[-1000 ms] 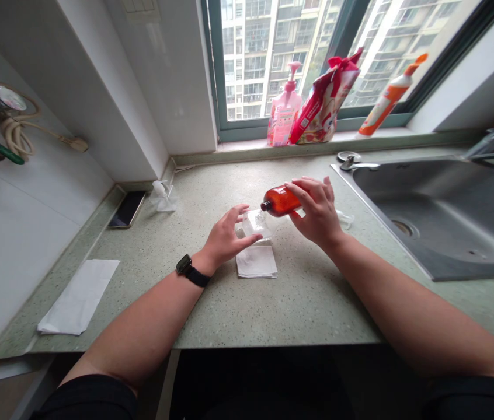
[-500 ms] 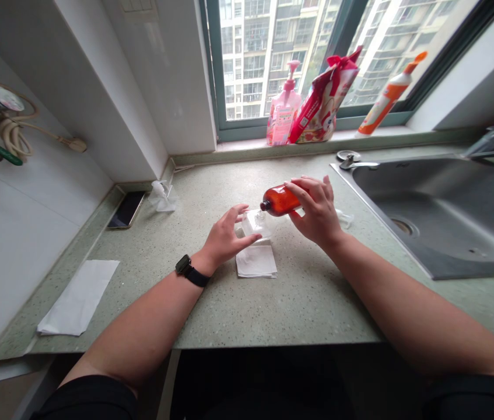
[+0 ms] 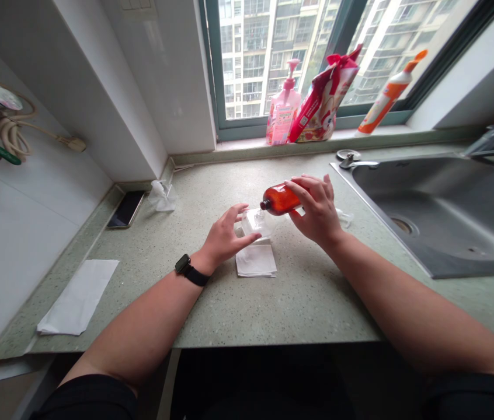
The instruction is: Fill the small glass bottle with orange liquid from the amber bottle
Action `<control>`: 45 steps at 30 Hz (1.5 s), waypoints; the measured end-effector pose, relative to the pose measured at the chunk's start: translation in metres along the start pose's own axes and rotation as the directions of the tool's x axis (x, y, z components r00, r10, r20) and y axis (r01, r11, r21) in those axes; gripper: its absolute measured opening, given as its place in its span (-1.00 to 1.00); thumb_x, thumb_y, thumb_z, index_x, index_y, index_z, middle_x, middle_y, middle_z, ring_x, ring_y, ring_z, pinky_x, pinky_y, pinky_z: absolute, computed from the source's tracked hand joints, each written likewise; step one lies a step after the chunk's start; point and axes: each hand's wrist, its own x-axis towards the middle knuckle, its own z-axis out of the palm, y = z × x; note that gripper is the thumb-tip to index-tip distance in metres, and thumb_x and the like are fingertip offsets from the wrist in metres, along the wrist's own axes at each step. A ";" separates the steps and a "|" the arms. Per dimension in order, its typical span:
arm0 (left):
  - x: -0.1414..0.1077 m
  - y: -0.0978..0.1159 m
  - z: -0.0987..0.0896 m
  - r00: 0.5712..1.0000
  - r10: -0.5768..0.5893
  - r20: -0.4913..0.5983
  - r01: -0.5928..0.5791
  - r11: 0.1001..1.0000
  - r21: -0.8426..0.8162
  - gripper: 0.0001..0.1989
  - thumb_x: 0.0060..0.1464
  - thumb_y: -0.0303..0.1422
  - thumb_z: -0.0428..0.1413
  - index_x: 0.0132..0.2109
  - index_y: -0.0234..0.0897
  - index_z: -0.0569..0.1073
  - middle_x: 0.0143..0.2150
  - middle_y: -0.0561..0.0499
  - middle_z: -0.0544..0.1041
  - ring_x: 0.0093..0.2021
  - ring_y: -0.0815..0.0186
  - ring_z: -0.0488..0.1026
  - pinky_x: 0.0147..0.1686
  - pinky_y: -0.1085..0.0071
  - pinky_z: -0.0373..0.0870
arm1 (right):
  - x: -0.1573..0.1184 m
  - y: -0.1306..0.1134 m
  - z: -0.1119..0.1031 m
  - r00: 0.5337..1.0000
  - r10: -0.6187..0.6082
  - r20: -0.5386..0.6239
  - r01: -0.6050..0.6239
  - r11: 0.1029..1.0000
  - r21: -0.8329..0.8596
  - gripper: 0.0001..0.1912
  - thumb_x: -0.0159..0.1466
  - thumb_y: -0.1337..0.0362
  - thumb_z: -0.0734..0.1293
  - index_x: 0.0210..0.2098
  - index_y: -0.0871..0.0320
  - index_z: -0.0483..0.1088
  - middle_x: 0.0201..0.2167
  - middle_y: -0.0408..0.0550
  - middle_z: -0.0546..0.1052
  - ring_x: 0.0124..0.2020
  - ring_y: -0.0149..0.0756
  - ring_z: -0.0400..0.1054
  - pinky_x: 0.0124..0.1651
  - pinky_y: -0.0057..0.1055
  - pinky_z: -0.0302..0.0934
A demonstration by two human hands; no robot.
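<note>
My right hand [image 3: 317,210] is wrapped around an amber bottle [image 3: 281,199], tipped nearly on its side with its open dark neck pointing left. Below the neck, a small clear plastic container [image 3: 256,223] stands on the counter; what looks like clear liquid shows between neck and container. My left hand [image 3: 226,234], a black watch on its wrist, curves around the container's left side, thumb in front and fingers behind. Directly in front of the container lies a folded white tissue [image 3: 256,261]. Partly behind my right hand, a clear plastic piece [image 3: 344,218] rests on the counter.
A steel sink [image 3: 426,268] is set into the counter at right. At left are a phone [image 3: 127,210], a clear plastic item [image 3: 162,197] and a white paper [image 3: 78,297]. A pink pump bottle [image 3: 281,119], a red bag [image 3: 328,102] and an orange-white bottle [image 3: 385,102] line the windowsill.
</note>
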 end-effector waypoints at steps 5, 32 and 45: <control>0.000 0.000 0.000 1.000 -0.002 -0.005 0.002 1.000 -0.011 -0.24 0.18 -0.02 0.39 0.38 -0.12 0.28 0.33 -0.22 0.52 0.18 -0.02 0.63 0.12 -0.01 0.67 | -0.001 0.002 0.001 1.000 0.011 0.019 -0.011 1.000 0.008 0.02 0.24 0.43 0.43 0.53 -0.35 -0.01 0.29 -0.05 0.45 0.38 0.16 0.31 0.56 0.38 -0.08; 0.000 -0.002 0.001 1.000 0.014 -0.012 -0.014 1.000 -0.001 -0.24 0.18 -0.04 0.40 0.37 -0.14 0.29 0.32 -0.23 0.52 0.16 -0.04 0.65 0.08 -0.02 0.68 | 0.000 0.001 0.000 1.000 -0.021 -0.019 0.021 1.000 0.005 -0.05 0.27 0.41 0.43 0.52 -0.27 0.06 0.28 -0.02 0.45 0.37 0.14 0.31 0.56 0.35 -0.07; 0.000 -0.002 0.001 1.000 0.017 -0.013 -0.017 1.000 -0.003 -0.26 0.19 -0.05 0.40 0.37 -0.13 0.29 0.32 -0.23 0.52 0.16 -0.03 0.65 0.07 0.00 0.69 | 0.000 0.001 0.000 1.000 -0.005 -0.001 0.005 1.000 -0.002 -0.04 0.26 0.41 0.43 0.52 -0.28 0.05 0.29 -0.03 0.45 0.39 0.15 0.29 0.56 0.37 -0.06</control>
